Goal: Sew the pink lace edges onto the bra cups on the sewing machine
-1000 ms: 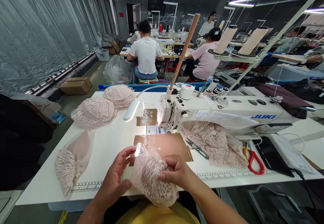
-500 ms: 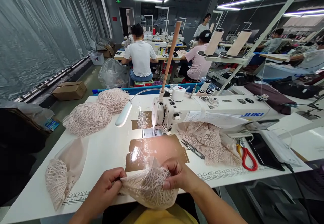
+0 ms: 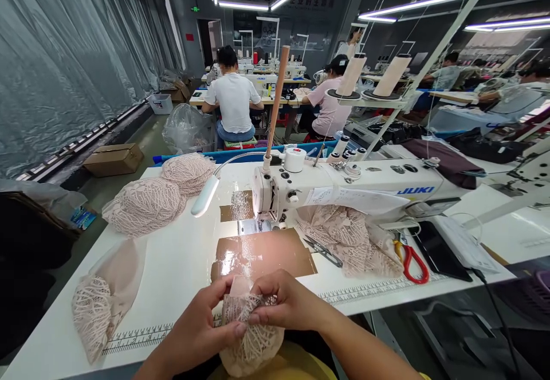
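Observation:
Both hands hold one pale pink lace piece (image 3: pixel 251 345) over the table's front edge. My left hand (image 3: pixel 204 322) pinches its left side between thumb and fingers. Close beside it, my right hand (image 3: pixel 287 305) grips the upper right part with bent fingers. The lace bulges below the hands, and a sheer strip stands up between them. Just beyond lies a shiny brown plate (image 3: pixel 262 254) in front of the sewing machine (image 3: pixel 344 182). A similar lace piece with sheer fabric (image 3: pixel 92 305) rests at the table's left.
Stacked lace cups (image 3: pixel 146 205) sit at the back left of the white table. Right of the plate are dark snips (image 3: pixel 323 251), a lace heap (image 3: pixel 352 242), red-handled scissors (image 3: pixel 415 264) and a black phone-like slab (image 3: pixel 440 248). A lamp (image 3: pixel 205 195) hangs beside the needle area. Co-workers sit beyond.
My left hand has moved right, up to my right hand. The lace, stretched sideways between them before, is now gathered and hangs lower. The camera view has shifted slightly.

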Motion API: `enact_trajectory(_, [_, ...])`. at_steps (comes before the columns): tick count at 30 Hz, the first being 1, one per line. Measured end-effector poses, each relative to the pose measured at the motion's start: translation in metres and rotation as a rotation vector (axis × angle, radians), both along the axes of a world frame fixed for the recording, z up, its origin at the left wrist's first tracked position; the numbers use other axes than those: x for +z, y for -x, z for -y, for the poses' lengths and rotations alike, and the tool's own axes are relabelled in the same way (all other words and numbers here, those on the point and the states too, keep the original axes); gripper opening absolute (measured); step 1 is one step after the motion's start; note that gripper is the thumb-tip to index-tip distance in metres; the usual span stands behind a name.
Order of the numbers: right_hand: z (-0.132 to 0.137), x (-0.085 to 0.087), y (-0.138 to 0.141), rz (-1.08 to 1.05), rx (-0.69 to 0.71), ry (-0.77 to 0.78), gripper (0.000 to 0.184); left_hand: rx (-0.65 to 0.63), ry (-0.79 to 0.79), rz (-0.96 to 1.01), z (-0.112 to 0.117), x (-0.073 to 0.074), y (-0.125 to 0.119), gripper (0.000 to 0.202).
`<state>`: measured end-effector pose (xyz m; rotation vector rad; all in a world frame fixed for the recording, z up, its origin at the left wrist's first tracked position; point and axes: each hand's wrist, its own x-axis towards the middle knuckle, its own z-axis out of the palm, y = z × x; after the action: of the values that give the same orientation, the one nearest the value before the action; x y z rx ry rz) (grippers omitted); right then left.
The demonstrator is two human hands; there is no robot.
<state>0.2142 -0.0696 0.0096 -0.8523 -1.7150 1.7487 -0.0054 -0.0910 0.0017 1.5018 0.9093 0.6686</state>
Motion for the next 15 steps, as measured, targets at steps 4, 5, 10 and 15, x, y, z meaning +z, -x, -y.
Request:
enact_trajectory(4, [0.0, -0.005, -0.002, 0.102, -0.074, -0.111, 0.02, 0.043, -0.066, -0.049, 0.002, -0.002, -0.008, 0.027])
enact_trajectory(5, [0.0, -0.006, -0.004, 0.105, -0.08, -0.104, 0.02, 0.059, -0.081, -0.075, 0.001, -0.003, -0.006, 0.024])
enact_trajectory(10, [-0.001, -0.007, -0.008, 0.085, -0.081, -0.008, 0.025, 0.064, -0.071, -0.173, -0.002, -0.003, 0.009, 0.016])
enact_trajectory(15, [-0.003, -0.006, -0.006, 0.071, -0.066, -0.046, 0.025, 0.131, -0.146, -0.029, 0.001, -0.006, 0.013, 0.035])
